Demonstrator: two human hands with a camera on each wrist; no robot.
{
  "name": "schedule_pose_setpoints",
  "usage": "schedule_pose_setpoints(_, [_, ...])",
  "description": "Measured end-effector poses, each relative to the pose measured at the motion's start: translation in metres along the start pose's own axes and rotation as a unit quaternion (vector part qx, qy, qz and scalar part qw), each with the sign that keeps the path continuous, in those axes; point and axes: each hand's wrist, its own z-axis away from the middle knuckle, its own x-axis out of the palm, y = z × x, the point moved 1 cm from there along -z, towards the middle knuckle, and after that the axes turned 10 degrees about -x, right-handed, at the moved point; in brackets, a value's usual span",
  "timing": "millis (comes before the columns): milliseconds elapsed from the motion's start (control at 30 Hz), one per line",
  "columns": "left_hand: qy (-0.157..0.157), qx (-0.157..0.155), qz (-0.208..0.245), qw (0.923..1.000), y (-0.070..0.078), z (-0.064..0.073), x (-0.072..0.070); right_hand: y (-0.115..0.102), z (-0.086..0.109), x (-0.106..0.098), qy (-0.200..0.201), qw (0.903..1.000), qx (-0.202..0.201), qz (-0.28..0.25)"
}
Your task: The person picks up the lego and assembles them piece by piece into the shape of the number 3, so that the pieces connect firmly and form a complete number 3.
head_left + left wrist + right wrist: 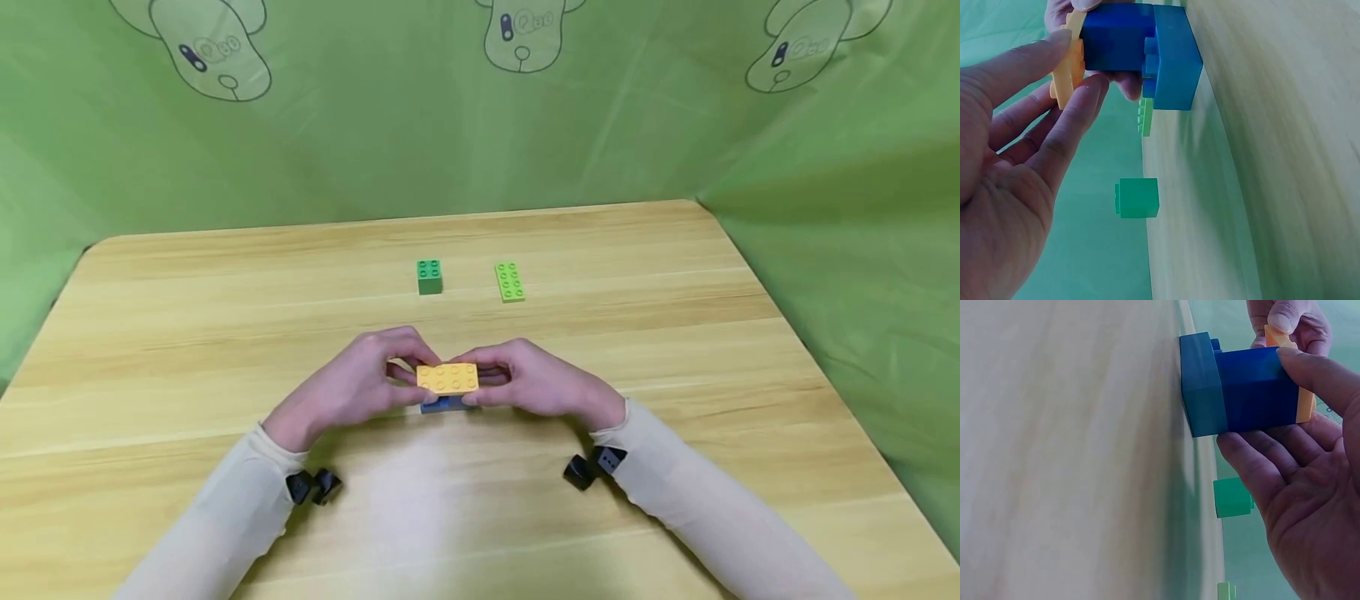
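A flat yellow-orange building brick [447, 379] with studs on top sits between both hands in the head view. My left hand [360, 379] pinches its left end between thumb and fingers. Beneath it is a dark blue brick [1119, 37], upright on a lighter blue brick [1175, 59] that stands on the table. The orange brick overhangs the dark blue one on the left hand's side. With the thumb on one face and fingers on the opposite one, my right hand [540, 379] grips the dark blue brick [1257, 387] near its top.
Farther back on the wooden table [225, 333] stand a green brick [430, 279] and, to its right, a flat lime-green brick [510, 282]. Green cloth [420, 150] hangs behind the table and along its right side. Black devices [313, 487] are strapped at both wrists.
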Motion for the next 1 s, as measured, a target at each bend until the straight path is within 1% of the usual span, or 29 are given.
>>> schedule_pose_setpoints(100, [0.000,0.000,-0.004,1.0000,-0.001,0.001,-0.002,-0.001,-0.001,0.000,0.000,1.0000,0.001,0.005])
schedule_pose_setpoints(167, [0.008,-0.001,-0.012,0.9999,-0.002,0.002,-0.005,-0.001,-0.003,-0.001,-0.002,0.9999,0.001,0.012])
schedule_pose_setpoints(233, [0.020,-0.006,-0.011,0.9997,-0.003,0.003,-0.010,-0.002,-0.004,-0.001,-0.005,0.9998,0.003,0.021])
schedule_pose_setpoints(300, [0.042,-0.007,-0.012,0.9990,-0.003,0.003,-0.015,-0.003,-0.005,-0.002,-0.006,0.9995,0.009,0.032])
schedule_pose_setpoints(433, [0.091,-0.017,0.013,0.9956,0.000,0.005,-0.025,-0.004,-0.005,-0.002,-0.010,0.9990,0.025,0.035])
schedule_pose_setpoints(567, [0.128,-0.022,0.057,0.9899,0.001,0.004,-0.031,-0.003,-0.004,0.000,-0.016,0.9988,0.034,0.032])
schedule_pose_setpoints(667, [0.151,-0.019,0.072,0.9858,0.000,0.001,-0.033,-0.003,-0.003,0.000,-0.014,0.9988,0.036,0.030])
schedule_pose_setpoints(800, [0.179,-0.008,0.067,0.9816,0.001,-0.008,-0.035,-0.002,-0.002,-0.001,-0.005,0.9988,0.039,0.030])
schedule_pose_setpoints(1000, [0.207,0.007,0.078,0.9752,0.000,-0.022,-0.039,-0.003,-0.001,-0.002,0.000,0.9986,0.041,0.032])
